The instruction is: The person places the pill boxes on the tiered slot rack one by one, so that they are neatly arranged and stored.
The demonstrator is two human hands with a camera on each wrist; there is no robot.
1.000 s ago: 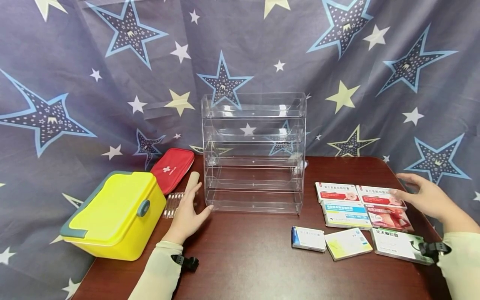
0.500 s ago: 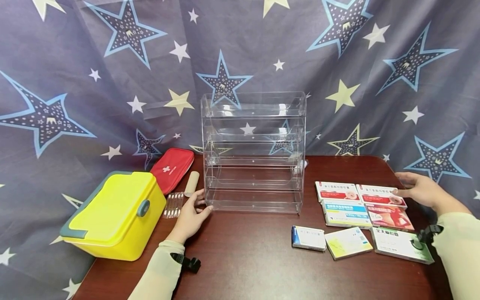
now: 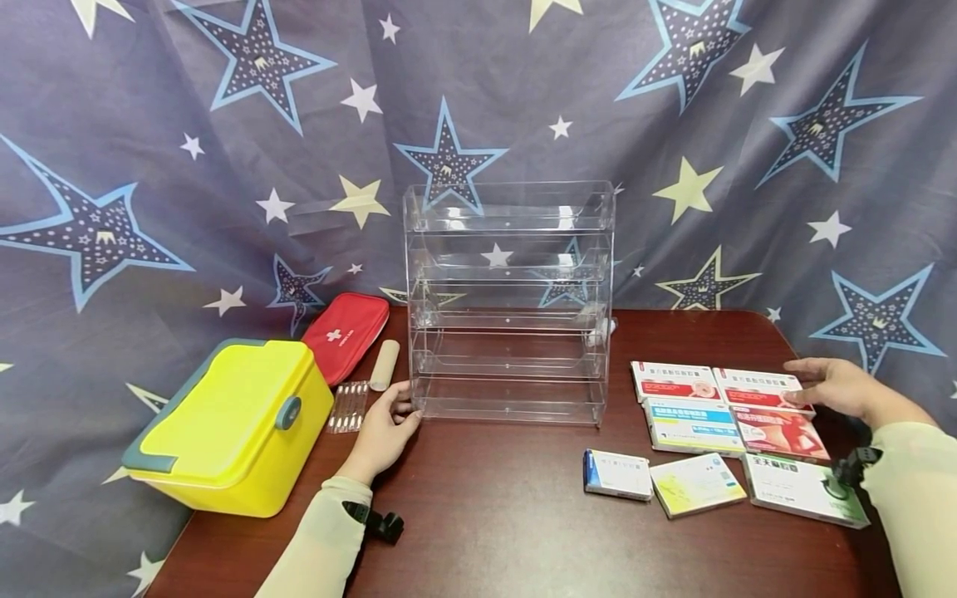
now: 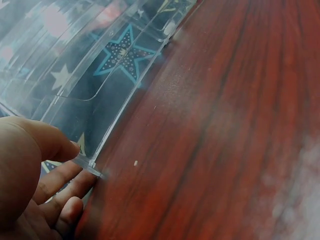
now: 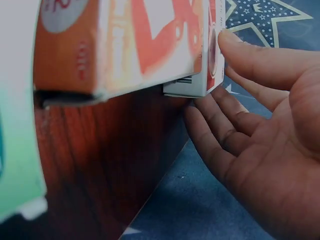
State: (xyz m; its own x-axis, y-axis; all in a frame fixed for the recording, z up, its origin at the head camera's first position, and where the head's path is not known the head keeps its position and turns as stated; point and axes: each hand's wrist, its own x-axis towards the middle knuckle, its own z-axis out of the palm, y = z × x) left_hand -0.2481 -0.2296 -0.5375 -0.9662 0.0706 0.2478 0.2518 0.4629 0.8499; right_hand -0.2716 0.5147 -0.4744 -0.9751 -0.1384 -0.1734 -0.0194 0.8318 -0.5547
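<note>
A clear acrylic tiered display rack [image 3: 508, 407] stands at the middle of the table. My left hand [image 3: 385, 432] holds its lower left corner; in the left wrist view the thumb [image 4: 62, 145] lies on the near side and the other fingers curl behind the corner. At the right, my right hand [image 3: 848, 390] is at the outer end of a red-and-white medicine box [image 3: 758, 382]. The right wrist view shows the thumb [image 5: 245, 52] at the box's printed face, with the other fingers extended along its edge. The box lies flat beside several other medicine boxes [image 3: 691, 425].
A yellow first-aid case [image 3: 232, 415] stands at the left, with a red zip pouch [image 3: 351, 328], a beige bandage roll [image 3: 385, 365] and a blister strip of swabs [image 3: 347, 407] near it. A star-patterned curtain [image 3: 508, 108] hangs behind the table [image 3: 486, 515].
My left hand has lowered and its fingers have closed round the rack's corner. My right hand has moved slightly in over the red-and-white box's end. The rack and boxes stay in place.
</note>
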